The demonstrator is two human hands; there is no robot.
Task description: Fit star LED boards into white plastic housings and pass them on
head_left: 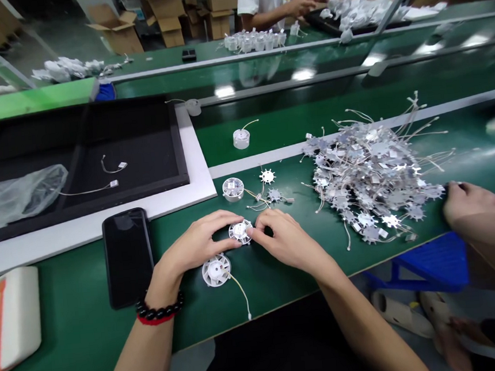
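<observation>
Between my two hands is a small white round part [240,232] with spoke-like ribs. My left hand [204,240] grips its left side between thumb and fingers. The fingertips of my right hand [275,236] press together at its right edge. Just below my left hand lies a white ribbed wheel [215,270] with a cable trailing toward the table edge. Above my hands stands a white round housing [233,189], beside two silver star-shaped plates [267,176] with wires. Farther back sits another white housing [241,139] with a short cable.
A big heap of star-shaped plates [367,169] with wires lies right, beside another person's hand [472,203]. A phone [128,257], a white case [12,321] and a black tray [135,143] are left. Another person works across the table, near white parts [255,40].
</observation>
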